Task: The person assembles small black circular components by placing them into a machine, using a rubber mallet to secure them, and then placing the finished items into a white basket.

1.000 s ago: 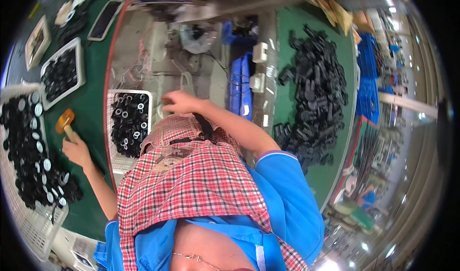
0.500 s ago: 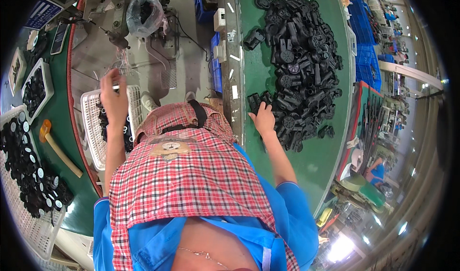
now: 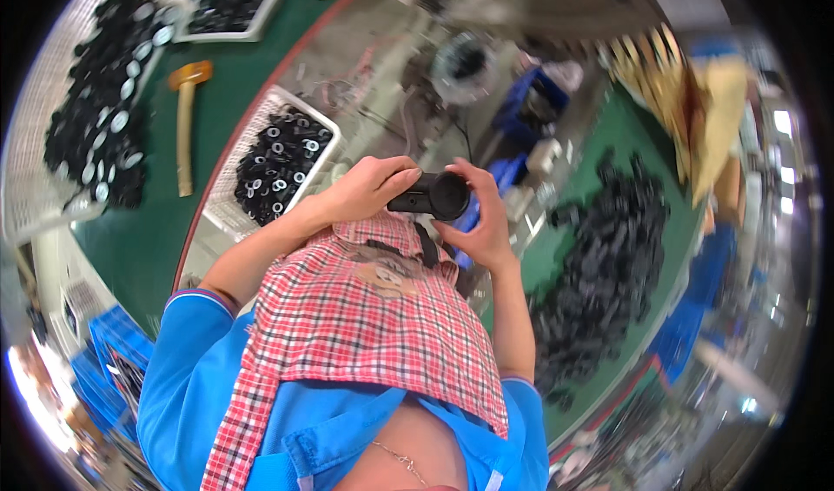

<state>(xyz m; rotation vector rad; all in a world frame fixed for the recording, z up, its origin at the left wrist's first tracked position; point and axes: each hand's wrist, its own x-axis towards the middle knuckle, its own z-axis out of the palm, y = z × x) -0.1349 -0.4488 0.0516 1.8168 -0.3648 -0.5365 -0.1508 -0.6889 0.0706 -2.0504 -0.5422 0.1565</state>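
In front of my apron, both hands hold one black plastic part point(image 3: 446, 196) with a short tubular body and a wide round end. My left hand point(image 3: 372, 189) is closed on the tube side, its fingers over the top. Around the round end curl the thumb and fingers of my right hand point(image 3: 483, 216). To the left of my hands, a white basket point(image 3: 228, 174) holds many small black pieces point(image 3: 276, 162), some with pale rings. A long heap of similar black plastic parts point(image 3: 599, 274) lies on the green bench point(image 3: 512, 304) to my right.
On the left green table point(image 3: 156, 256) lie a mallet point(image 3: 184, 135) with an orange head, a white tray point(image 3: 252, 35) of black pieces and a larger white basket point(image 3: 35, 143). A clear plastic bag point(image 3: 463, 67) and a blue bin point(image 3: 556, 87) are ahead; cardboard point(image 3: 725, 113) stands far right.
My right hand has left the heap and my left hand the white basket. Both now meet at the middle on a black plastic part. The view has turned toward the left.
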